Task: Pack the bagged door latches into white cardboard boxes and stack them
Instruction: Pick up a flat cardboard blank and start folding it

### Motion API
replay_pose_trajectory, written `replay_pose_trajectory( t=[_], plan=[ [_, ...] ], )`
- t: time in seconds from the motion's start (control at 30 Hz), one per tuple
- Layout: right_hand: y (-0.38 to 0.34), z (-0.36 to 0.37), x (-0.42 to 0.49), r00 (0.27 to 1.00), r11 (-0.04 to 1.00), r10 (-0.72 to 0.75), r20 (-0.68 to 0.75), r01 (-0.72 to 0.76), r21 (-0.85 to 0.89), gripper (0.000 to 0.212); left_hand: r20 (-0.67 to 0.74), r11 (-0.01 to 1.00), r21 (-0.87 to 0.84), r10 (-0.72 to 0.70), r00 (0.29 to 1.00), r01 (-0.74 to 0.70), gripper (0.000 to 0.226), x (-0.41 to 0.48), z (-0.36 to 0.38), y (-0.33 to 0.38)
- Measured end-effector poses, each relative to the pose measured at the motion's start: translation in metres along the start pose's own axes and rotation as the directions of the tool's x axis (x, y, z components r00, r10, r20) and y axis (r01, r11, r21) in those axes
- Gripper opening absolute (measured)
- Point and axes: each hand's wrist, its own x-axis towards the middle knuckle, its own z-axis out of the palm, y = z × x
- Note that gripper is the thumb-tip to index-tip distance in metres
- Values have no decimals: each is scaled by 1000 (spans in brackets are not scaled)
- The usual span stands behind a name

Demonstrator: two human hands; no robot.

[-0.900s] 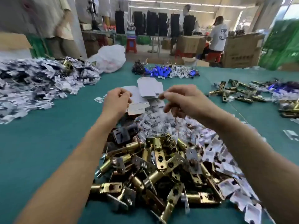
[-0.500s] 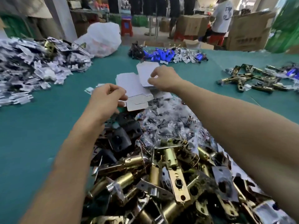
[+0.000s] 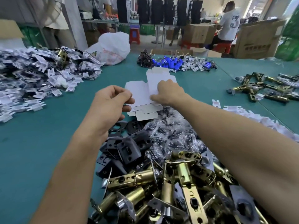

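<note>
free: teal table (image 3: 40,143) left | blocked: latch pile (image 3: 145,177) (near edge), bagged heap (image 3: 32,78) far-left

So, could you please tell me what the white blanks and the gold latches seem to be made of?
The white blanks look like thin matte card: flat sheets with die-cut tabs. The gold latches look like metal with a shiny, brass-like finish: bright reflections and punched holes.

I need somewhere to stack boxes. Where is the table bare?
Bare table left of the left forearm, nearer than the white heap; also between the flat boxes and the right-hand brass latches. Crowded: the near latch pile.
</note>
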Motion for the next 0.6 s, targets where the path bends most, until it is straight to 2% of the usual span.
replay_pose_trajectory(
  t=[0.2, 0.3, 0.37, 0.43, 0.53, 0.6],
  plan=[
    [-9, -6, -7, 987, 977, -162, -9, 159, -140, 25, 4, 1000, -22, -9, 1000, 9, 15, 1, -1, -1],
    [-5, -15, -12, 967, 947, -252, -24, 242, -212, 10, 24, 1000, -8, -20, 1000, 20, 15, 0, -1, -2],
    [-1, -23, -19, 953, 923, -301, -39, 280, -262, 18, 40, 999, 7, -45, 998, 45, 14, -2, 0, -2],
    [-1, -34, -29, 935, 918, -327, -137, 280, -281, 28, 49, 997, -1, -76, 996, 76, 13, -5, 1, -1],
    [-4, -53, -51, 884, 954, -297, -361, 259, -149, 35, 79, 990, -56, -125, 989, 129, 12, -8, 6, 2],
    [-8, -64, -75, 834, 946, -221, -505, 310, 98, 38, 132, 980, -104, -154, 979, 168, 27, -13, 9, 5]
  ],
)
